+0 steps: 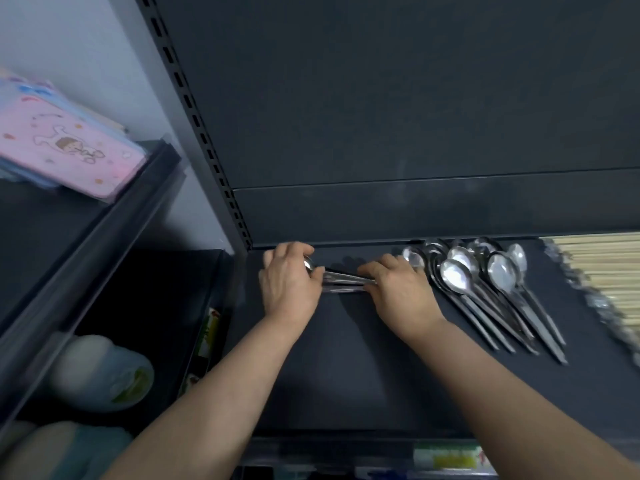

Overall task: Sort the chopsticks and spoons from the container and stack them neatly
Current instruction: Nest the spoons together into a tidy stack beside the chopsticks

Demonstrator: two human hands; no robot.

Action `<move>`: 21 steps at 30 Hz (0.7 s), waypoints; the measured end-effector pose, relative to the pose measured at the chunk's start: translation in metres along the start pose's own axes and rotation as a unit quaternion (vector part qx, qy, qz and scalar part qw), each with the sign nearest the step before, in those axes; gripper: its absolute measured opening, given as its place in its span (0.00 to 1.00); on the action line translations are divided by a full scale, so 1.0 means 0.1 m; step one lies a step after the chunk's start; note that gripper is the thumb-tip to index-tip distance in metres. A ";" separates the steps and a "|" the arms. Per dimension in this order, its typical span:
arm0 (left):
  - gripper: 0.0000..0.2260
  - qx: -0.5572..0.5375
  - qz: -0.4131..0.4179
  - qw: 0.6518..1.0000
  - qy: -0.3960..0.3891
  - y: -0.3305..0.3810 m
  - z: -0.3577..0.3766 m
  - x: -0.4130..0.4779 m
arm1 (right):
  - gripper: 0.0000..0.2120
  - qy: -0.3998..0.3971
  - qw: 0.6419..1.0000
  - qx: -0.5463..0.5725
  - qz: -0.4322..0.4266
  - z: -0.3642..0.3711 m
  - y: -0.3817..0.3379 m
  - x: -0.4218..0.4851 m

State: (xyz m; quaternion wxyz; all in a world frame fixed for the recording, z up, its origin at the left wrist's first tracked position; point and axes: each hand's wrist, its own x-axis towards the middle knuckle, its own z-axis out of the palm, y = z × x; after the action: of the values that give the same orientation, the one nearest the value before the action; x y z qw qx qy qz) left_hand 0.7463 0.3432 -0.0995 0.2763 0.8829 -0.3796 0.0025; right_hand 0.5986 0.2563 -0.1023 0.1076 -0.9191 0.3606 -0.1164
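Now squaring a bundle of shiny steel spoons [343, 284] on the dark grey metal shelf [346, 358], gripped at the bowl end by the left hand [287, 284], at the handles by the right hand [401, 291]. Next, likely: laying it beside the fanned spoon row [457, 275], bowls aligned.

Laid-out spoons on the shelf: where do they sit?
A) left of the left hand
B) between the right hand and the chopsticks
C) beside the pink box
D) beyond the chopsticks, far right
B: the laid-out spoons lie just right of the right hand, with the chopsticks further right; it and the left hand grip the bundle of spoons.
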 end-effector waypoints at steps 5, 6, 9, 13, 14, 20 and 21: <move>0.08 -0.096 0.032 0.991 -0.084 0.64 0.35 -0.22 | 0.13 0.030 0.999 -0.019 0.018 -0.26 0.53 -0.34; 0.07 -0.106 0.031 0.988 -0.104 0.79 0.43 -0.28 | 0.12 0.045 0.998 -0.019 0.029 -0.31 0.67 -0.40; 0.07 -0.112 0.031 0.986 -0.123 1.16 0.63 -0.42 | 0.12 0.061 0.995 -0.032 0.069 -0.43 1.10 -0.58; 0.11 -0.086 0.019 0.991 -0.100 1.50 0.78 -0.47 | 0.11 0.068 0.993 -0.024 0.088 -0.52 1.49 -0.72; 0.11 -0.076 0.016 0.992 -0.095 1.57 0.80 -0.47 | 0.12 0.066 0.994 -0.026 0.086 -0.53 1.55 -0.74; 0.11 -0.012 -0.016 0.996 -0.089 1.81 0.90 -0.44 | 0.12 0.023 0.997 0.007 0.068 -0.58 1.75 -0.83; 0.10 0.000 -0.023 0.995 -0.095 1.82 0.90 -0.43 | 0.13 0.004 0.998 0.016 0.064 -0.58 1.76 -0.84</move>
State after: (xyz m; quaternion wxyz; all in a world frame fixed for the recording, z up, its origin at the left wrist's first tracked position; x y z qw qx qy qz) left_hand 0.5751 0.2263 -0.0967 0.2387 0.8876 -0.3842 -0.0876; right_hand 0.4096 0.1809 -0.1082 0.1282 -0.8918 0.4171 -0.1193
